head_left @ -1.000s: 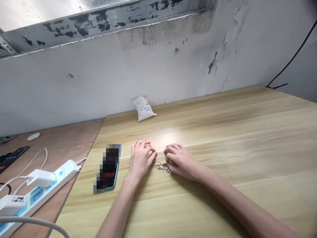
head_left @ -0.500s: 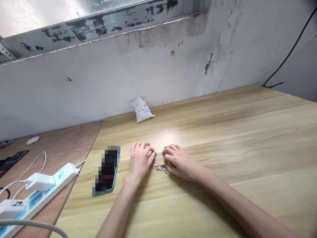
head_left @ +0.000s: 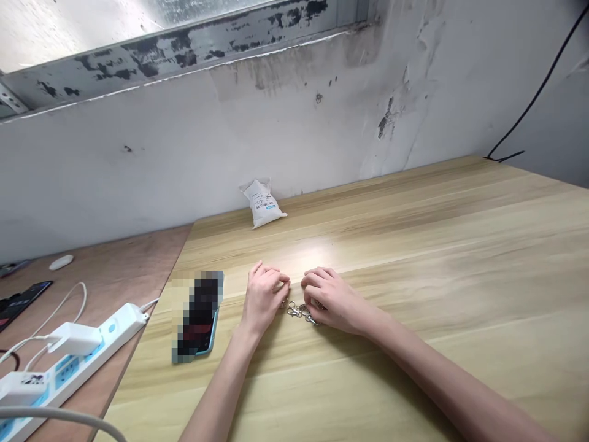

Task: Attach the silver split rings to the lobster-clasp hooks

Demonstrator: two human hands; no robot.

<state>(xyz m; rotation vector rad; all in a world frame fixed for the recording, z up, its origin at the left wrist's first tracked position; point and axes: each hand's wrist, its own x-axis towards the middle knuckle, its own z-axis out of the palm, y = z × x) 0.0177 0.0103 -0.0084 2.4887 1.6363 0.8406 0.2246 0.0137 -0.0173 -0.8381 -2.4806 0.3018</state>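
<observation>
Small silvery lobster clasps (head_left: 294,309) with rings lie on the wooden table between my two hands. My left hand (head_left: 267,293) is closed in a pinch, thumb against fingertips. A bit of metal shows just under its thumb, but what lies between the fingertips is hidden. From the right, my right hand (head_left: 332,297) curls its fingers and thumb around part of the metal pile. Some clasps stick out past its thumb, and the rest are covered by the hand.
A phone (head_left: 202,316), partly pixelated, lies left of my left hand. By the wall stands a white packet (head_left: 264,205) with a label. On the lower brown table at left are a white power strip (head_left: 122,325), chargers (head_left: 78,337), cables and another phone (head_left: 25,302).
The fingers of my left hand have drawn together and shifted slightly, its index finger now raised a little. My right hand and the clasps look almost unmoved.
</observation>
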